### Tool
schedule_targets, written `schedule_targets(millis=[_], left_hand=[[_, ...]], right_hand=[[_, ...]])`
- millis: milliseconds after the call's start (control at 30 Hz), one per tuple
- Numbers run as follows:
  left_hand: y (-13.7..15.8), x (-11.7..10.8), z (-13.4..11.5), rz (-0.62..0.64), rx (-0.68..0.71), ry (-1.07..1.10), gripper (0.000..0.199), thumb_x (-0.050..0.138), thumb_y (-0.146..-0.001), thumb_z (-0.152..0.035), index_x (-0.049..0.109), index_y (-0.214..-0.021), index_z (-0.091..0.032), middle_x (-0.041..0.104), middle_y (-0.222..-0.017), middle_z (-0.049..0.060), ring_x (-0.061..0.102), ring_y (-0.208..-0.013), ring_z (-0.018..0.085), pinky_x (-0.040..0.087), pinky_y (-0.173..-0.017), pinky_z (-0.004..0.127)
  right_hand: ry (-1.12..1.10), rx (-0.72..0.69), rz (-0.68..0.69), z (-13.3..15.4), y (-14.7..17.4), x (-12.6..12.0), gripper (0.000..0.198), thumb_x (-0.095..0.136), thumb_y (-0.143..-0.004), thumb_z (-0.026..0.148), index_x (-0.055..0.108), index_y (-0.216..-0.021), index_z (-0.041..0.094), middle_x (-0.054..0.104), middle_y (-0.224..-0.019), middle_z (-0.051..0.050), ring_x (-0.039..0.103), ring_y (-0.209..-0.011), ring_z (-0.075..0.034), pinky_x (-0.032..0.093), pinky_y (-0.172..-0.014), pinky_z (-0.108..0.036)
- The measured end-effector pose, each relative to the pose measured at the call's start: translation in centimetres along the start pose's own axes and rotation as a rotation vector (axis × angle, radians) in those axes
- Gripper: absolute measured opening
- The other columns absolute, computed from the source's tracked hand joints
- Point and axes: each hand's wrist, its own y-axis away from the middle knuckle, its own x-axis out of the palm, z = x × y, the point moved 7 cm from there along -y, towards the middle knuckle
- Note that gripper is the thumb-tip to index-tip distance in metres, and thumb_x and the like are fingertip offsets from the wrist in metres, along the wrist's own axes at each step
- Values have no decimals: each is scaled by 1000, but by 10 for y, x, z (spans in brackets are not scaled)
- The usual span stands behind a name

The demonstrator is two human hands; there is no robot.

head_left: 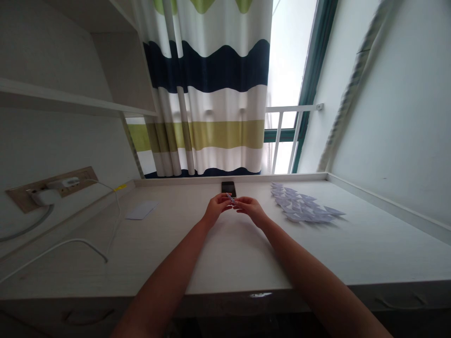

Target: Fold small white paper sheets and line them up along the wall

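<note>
Both my hands meet over the middle of the white desk, pinching a small folded piece of paper [230, 198] between them. My left hand [215, 207] grips it from the left with closed fingers. From the other side my right hand [251, 208] holds it in its fingertips. The piece is narrow and tilted, and its exact shape is too small to make out. Just beyond the hands lies a dark phone [229, 188], its near end partly covered by them. Folded white paper pieces [303, 204] with pointed ends lie in overlapping rows to the right.
Flat white paper [141, 210] lies on the desk [246, 263] at the left. White cables [84, 241] run from a wall socket panel [52, 188] across the desk's left side. A low raised edge [296, 177] borders the back, below a striped curtain [211, 103].
</note>
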Motion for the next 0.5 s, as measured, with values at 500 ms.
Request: schedule_targets(millis=[500], left_hand=[[1, 2, 0, -16, 10, -110, 33, 71, -58, -25, 66, -88, -12, 67, -80, 6, 61, -74, 17, 50, -76, 36]], right_hand=[[157, -92, -53, 4, -1, -4, 23, 72, -52, 31, 64, -67, 16, 61, -63, -1, 55, -59, -12, 43, -65, -32]])
